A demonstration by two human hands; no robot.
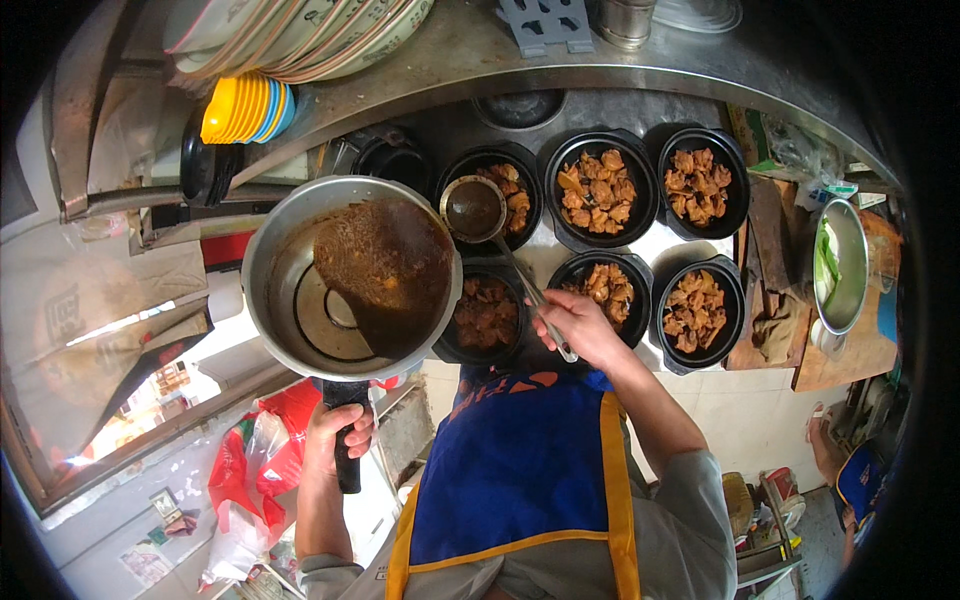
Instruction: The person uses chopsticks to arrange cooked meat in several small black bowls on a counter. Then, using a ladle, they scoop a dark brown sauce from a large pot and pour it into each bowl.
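Observation:
My left hand grips the black handle of a large metal pot, which is tilted so that brown sauce pools along its right side. In my right hand is the handle of a metal ladle. The ladle's bowl holds brown liquid and hangs over the left part of a black clay-style pot with meat pieces in it. Several similar black pots stand in two rows, all with chunks of browned meat. My right hand partly covers the lower middle pot.
A metal shelf runs above the far side, with stacked plates and yellow and blue bowls. At right, a metal bowl with green vegetables stands near a wooden board. Another person is at lower right.

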